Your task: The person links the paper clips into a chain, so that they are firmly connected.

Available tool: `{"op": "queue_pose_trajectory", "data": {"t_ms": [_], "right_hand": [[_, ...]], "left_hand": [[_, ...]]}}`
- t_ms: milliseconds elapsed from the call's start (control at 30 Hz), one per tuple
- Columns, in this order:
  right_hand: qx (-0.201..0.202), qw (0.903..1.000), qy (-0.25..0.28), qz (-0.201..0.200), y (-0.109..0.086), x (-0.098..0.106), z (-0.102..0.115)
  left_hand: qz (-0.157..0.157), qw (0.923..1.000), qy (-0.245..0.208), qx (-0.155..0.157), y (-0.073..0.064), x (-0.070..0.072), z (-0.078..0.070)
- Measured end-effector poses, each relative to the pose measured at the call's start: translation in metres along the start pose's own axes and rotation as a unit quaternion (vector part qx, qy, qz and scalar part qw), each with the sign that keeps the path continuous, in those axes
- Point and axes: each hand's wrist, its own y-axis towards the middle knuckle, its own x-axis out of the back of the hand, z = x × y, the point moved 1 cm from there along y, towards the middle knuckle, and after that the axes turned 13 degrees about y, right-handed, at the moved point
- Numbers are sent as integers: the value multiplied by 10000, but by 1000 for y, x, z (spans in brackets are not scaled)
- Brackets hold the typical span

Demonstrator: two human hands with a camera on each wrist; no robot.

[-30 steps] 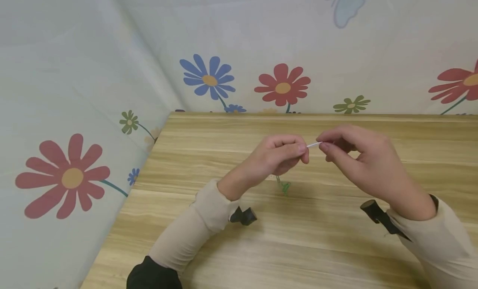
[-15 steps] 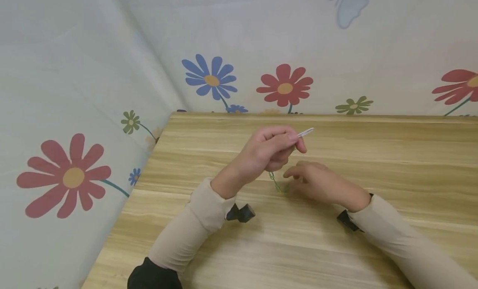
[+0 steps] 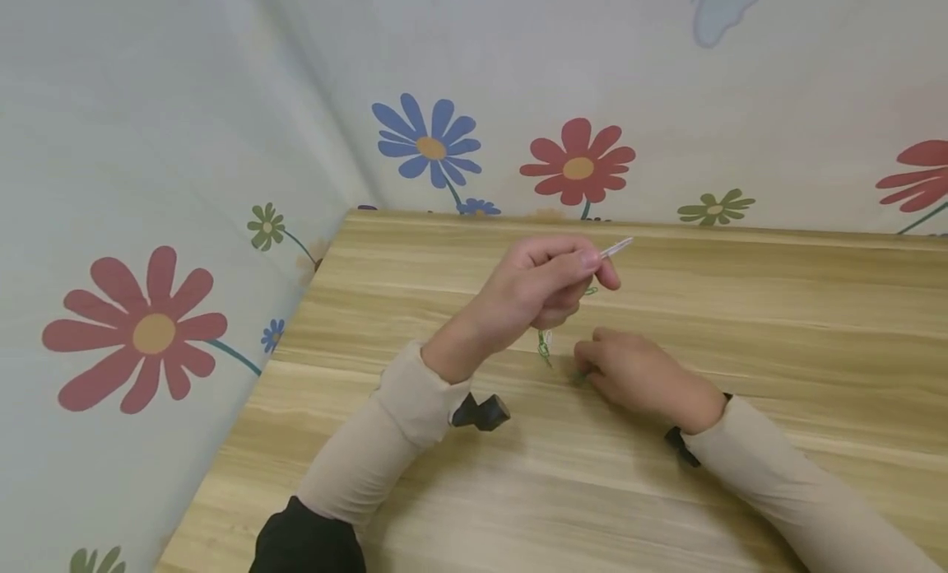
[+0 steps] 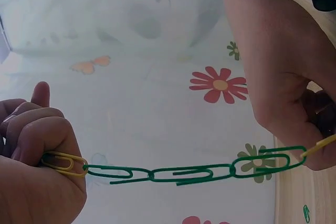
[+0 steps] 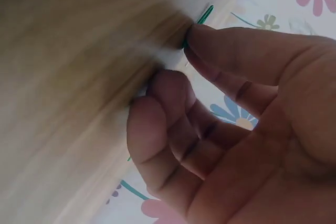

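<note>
My left hand (image 3: 551, 281) is raised over the table, thumb and forefinger pinching a thin white paper clip (image 3: 617, 248) that sticks out past the fingertips. From its curled lower fingers hangs a chain of linked paper clips (image 4: 151, 176). In the left wrist view a yellow clip (image 4: 65, 163) shows at the fist, then several green ones, then another yellow clip (image 4: 320, 145) overlapping the right hand. Down at the tabletop, my right hand (image 3: 640, 375) pinches a green paper clip (image 5: 206, 15) between thumb and forefinger; its other fingers are curled.
The wood-grain table (image 3: 415, 277) reaches back to a flower-printed cloth wall (image 3: 296, 104). A loose green clip (image 4: 307, 213) lies on the table in the left wrist view. Black camera mounts (image 3: 492, 412) jut from the wrists.
The right hand has left the white clip, dropped toward the tabletop and now pinches a green clip. The left hand has risen slightly, still holding the white clip and chain.
</note>
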Motion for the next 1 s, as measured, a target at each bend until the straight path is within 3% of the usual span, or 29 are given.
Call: {"op": "queue_pose_trajectory", "data": {"t_ms": [333, 600, 867, 1000], "right_hand": [[-372, 9980, 200, 460, -3, 0, 1], [-932, 9896, 476, 990, -3, 0, -1], [-944, 9882, 402, 1137, -4, 0, -2], [-751, 9922, 279, 959, -5, 2, 1]], "left_hand": [[-147, 9998, 13, 146, 0, -2, 4], [-131, 9997, 2, 188, 0, -4, 8], [-184, 9994, 38, 294, 2, -6, 10], [-241, 9992, 61, 322, 4, -5, 8]]}}
